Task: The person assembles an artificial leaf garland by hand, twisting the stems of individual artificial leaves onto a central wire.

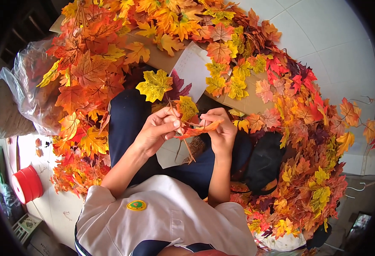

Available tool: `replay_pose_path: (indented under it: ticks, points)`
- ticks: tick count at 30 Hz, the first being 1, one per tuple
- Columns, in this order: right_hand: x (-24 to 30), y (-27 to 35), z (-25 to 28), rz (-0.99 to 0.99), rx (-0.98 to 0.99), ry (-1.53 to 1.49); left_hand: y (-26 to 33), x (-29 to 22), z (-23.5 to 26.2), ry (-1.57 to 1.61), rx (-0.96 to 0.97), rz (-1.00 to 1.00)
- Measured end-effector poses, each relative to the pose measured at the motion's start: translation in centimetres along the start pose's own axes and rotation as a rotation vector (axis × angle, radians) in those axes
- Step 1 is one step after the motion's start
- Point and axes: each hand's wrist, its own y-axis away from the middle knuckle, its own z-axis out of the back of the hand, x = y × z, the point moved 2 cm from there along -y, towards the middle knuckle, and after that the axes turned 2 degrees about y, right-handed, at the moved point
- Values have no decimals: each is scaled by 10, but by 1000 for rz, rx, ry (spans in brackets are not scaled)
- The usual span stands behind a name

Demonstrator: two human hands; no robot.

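Both hands meet over my lap around a thin brown stem (190, 151) of artificial maple leaves. My left hand (158, 130) pinches the stem between thumb and fingers. A yellow leaf (154, 85), a smaller yellow leaf (187, 108) and a dark purple leaf (178, 86) stand out just beyond its fingertips. My right hand (220, 131) is closed on an orange-red leaf (200, 129), which lies across the stem. The exact point where leaf and stem meet is partly hidden by the fingers.
Heaped garlands of orange, yellow and red leaves (89, 72) curve around me on both sides and ahead. A white paper sheet (192, 68) lies on cardboard (249, 94) in front. At left are a clear plastic bag (34, 85) and a red spool (27, 184); a black bag-like item (264, 158) sits at right.
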Motion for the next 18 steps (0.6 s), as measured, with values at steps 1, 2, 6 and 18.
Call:
replay_pose_path:
  ticks: [1,2,6,18]
  points:
    - [-4,6,-4,-86,-1,-34,2,1,-2,-40,49,-1]
    - [-4,8,-9,-131,-35,-111,4,2,-7,-51,4,13]
    - [1,18,-18,-229,-133,-223,7,12,-5,-58,4,-9]
    - [-14,44,-13,-239,-159,-252,11,25,-27,-266,26,-222]
